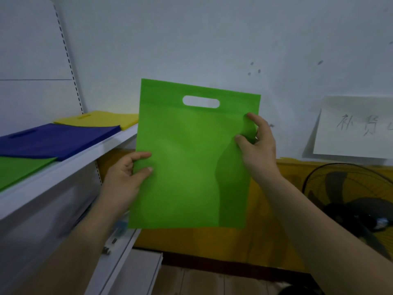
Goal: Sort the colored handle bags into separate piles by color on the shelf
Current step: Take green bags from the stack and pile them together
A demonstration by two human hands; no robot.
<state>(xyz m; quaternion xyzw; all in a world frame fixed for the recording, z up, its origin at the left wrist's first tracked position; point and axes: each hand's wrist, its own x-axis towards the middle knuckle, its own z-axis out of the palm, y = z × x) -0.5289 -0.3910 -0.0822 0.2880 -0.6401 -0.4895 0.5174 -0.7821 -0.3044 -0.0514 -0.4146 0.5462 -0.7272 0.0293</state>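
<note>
Green non-woven fabric, flat and matte with a die-cut oval handle slot, hangs upright as a bag [187, 162] pinched at its left edge by the left hand [125, 179] and at its right edge by the right hand [258, 145], fingers curled onto it. It seems mid-sort, so the next move likely calls for swinging left onto the green pile [19, 169] on the white shelf [70, 165]. Beyond lie the blue pile [55, 140] and the yellow pile [100, 119].

Green handle bag [187, 167] held upright, blue bag [57, 141], yellow bag [100, 119], second green bag [19, 170] flat on shelf [72, 167]
</note>
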